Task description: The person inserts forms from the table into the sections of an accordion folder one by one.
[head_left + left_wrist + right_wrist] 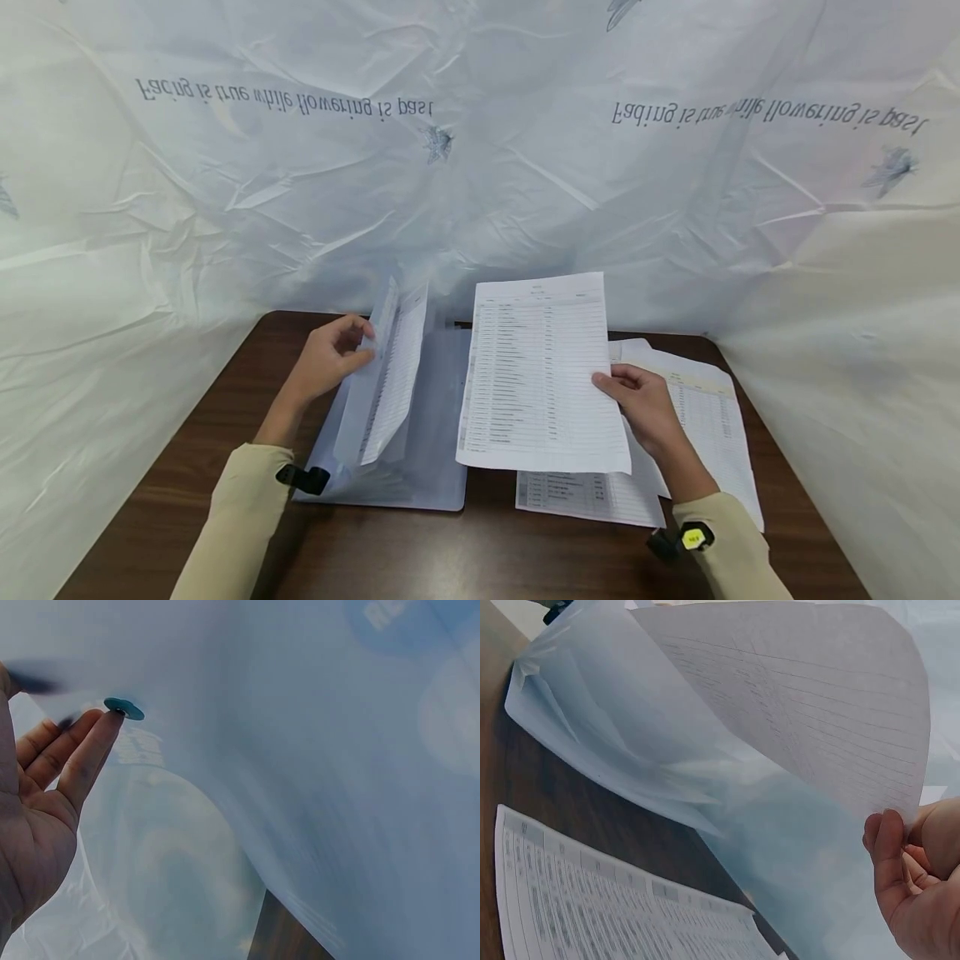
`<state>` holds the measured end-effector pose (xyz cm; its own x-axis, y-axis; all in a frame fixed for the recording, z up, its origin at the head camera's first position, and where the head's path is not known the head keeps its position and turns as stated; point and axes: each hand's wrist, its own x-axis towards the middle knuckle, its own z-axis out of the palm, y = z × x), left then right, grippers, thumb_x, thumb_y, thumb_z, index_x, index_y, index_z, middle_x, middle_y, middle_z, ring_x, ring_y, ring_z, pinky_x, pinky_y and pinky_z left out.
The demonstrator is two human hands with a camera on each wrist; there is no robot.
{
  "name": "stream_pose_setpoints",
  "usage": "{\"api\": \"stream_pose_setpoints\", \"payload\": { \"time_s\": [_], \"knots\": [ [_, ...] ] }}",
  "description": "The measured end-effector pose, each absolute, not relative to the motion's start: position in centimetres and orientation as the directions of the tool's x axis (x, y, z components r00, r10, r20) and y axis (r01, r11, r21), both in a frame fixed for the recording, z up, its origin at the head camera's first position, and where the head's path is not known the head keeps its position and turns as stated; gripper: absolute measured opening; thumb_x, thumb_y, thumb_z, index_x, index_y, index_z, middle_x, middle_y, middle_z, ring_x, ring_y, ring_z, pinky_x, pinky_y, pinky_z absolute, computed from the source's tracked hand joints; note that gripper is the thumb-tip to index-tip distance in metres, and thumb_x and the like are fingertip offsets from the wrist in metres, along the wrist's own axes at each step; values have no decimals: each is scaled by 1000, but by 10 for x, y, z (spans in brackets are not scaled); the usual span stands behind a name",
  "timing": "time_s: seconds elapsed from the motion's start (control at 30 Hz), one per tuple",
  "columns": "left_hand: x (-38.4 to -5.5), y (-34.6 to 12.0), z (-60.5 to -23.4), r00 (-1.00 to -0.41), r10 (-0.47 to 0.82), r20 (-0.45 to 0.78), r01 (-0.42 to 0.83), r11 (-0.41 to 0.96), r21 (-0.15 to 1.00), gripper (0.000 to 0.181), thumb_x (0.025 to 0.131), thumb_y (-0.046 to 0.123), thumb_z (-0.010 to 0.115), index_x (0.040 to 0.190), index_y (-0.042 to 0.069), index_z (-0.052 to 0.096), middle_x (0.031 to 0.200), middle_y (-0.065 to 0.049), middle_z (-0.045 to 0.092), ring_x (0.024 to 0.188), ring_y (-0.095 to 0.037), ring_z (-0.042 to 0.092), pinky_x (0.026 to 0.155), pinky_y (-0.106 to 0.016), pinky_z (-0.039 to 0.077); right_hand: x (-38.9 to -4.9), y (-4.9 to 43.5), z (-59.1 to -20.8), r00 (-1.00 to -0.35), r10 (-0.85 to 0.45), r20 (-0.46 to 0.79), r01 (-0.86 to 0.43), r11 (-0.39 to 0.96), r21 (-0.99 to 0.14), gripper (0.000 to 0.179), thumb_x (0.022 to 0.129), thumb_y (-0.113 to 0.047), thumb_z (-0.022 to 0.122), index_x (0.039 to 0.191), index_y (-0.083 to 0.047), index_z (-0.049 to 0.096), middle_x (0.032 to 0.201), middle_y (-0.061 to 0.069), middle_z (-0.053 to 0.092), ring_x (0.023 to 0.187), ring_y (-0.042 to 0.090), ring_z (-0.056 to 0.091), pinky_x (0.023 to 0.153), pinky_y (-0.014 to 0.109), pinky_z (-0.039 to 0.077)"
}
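Observation:
In the head view, my right hand (647,408) pinches a printed sheet of paper (540,375) by its right edge and holds it raised. In the right wrist view, thumb and fingers grip a corner of that lined sheet (817,697). On the left, my left hand (326,358) touches the raised translucent plastic cover of a document folder (442,417); its fingers and thumb stand apart. A printed page (401,375) leans upright inside the folder. In the left wrist view, a fingertip lies at a teal snap button (124,709) on the plastic.
Several more printed sheets (708,408) lie loosely overlapped at the right of the dark wooden table (465,550). A white printed plastic sheet (480,200) hangs behind and along both sides of the table.

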<state>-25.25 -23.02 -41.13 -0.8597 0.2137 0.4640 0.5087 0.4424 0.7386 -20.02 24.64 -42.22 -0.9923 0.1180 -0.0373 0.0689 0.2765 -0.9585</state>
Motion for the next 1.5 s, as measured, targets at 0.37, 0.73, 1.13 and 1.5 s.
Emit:
{"api": "stream_pose_setpoints", "payload": {
  "time_s": [0.37, 0.73, 1.13, 1.5],
  "knots": [
    [-252, -231, -409, -863, 220, 454, 503, 440, 744, 21, 88, 5, 77, 105, 5, 64, 97, -10, 66, 80, -16, 61, 66, -26, 51, -214, 221, -421, -996, 81, -39, 57, 233, -971, 42, 97, -24, 72, 129, 2, 63, 113, 17, 68, 88, 16, 71, 74, 29, 59],
    [-253, -230, -410, -869, 240, 432, 494, 460, 738, 21, 89, 4, 76, 105, -1, 63, 93, -12, 65, 73, -20, 61, 62, -26, 49, -222, 204, -419, -999, 37, -33, 40, 208, -977, 43, 96, -21, 73, 128, 7, 63, 108, 18, 70, 84, 15, 71, 72, 28, 59],
    [-252, -229, -409, -860, 233, 454, 508, 455, 731, 21, 90, 13, 78, 104, 7, 64, 95, -7, 66, 78, -17, 61, 66, -28, 51, -227, 183, -418, -999, 17, -38, 40, 177, -983, 38, 96, -17, 73, 126, 5, 65, 106, 17, 72, 84, 17, 73, 72, 30, 59],
    [-251, -228, -408, -865, 228, 447, 500, 455, 736, 21, 90, 12, 78, 105, 6, 64, 95, -7, 66, 78, -16, 61, 66, -26, 51, -220, 165, -413, -1000, 11, -13, 14, 172, -985, 36, 95, -18, 74, 123, 4, 66, 103, 14, 71, 83, 17, 72, 73, 29, 58]
  ]
}}
